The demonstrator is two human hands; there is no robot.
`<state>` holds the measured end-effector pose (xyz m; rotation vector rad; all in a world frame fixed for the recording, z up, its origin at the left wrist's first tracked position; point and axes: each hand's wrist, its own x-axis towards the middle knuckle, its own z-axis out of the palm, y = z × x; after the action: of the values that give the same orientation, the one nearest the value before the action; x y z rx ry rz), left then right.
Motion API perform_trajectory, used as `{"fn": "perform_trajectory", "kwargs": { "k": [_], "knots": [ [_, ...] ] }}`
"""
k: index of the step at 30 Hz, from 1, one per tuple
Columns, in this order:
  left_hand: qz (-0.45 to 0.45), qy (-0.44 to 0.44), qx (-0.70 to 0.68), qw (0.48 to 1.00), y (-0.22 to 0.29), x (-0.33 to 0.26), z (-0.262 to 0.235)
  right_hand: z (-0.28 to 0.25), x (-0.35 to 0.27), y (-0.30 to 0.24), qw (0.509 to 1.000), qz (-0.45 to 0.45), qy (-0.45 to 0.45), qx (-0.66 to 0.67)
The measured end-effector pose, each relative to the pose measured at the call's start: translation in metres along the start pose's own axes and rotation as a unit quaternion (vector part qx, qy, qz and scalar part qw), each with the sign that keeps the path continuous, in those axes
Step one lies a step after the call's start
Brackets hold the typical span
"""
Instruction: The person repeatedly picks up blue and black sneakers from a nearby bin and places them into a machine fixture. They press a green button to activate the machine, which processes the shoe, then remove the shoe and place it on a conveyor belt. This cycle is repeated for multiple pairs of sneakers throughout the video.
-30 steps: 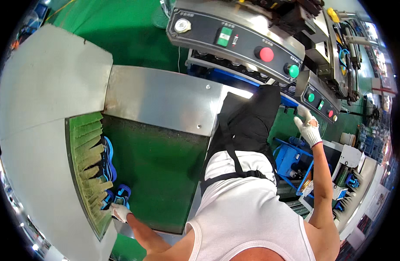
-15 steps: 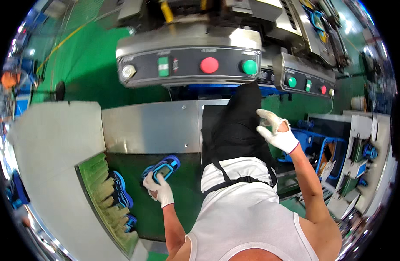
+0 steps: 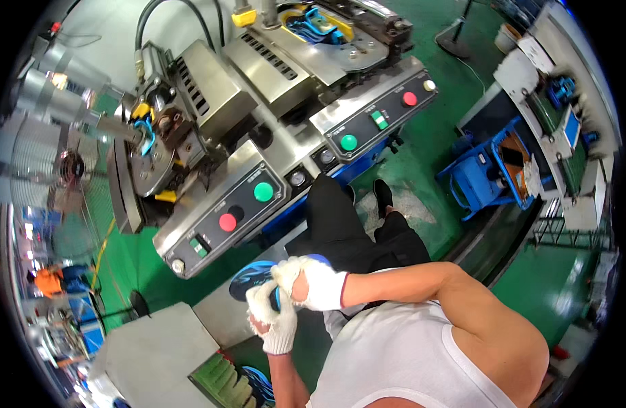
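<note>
Labelled panel; hands hold shoe.

Blue shoe, 7 o'clock: gripped section concealed by right hand and left hand. Second shoe, between 6 and 7 o'clock: partly hidden. Control panel, 9 o'clock: lettering too small to read

Work gloves: rough knit. Machine cover: shiny metal. Control panel: matt; green push button near right edge: smooth plastic.
</note>
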<state>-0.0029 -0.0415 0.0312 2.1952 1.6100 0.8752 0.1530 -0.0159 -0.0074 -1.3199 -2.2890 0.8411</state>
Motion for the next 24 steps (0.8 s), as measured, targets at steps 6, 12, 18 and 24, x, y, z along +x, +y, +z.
{"fn": "perform_trajectory", "kwargs": {
  "k": [6,12,18,24],
  "knots": [
    [0.227,-0.264,-0.101,0.932,0.124,0.104,0.043,-0.107,-0.099,0.081,0.973,0.005,0.163,0.162],
    [0.362,-0.194,-0.142,0.901,0.190,0.219,0.093,-0.117,-0.228,0.124,0.885,0.317,0.206,0.271],
    [0.178,-0.089,-0.129,0.971,0.180,0.410,0.209,-0.076,-0.266,0.144,0.663,0.357,0.407,0.517],
    [0.022,-0.042,-0.100,0.994,0.173,0.546,0.323,-0.081,-0.252,0.191,0.562,0.373,0.484,0.558]
  ]
}}
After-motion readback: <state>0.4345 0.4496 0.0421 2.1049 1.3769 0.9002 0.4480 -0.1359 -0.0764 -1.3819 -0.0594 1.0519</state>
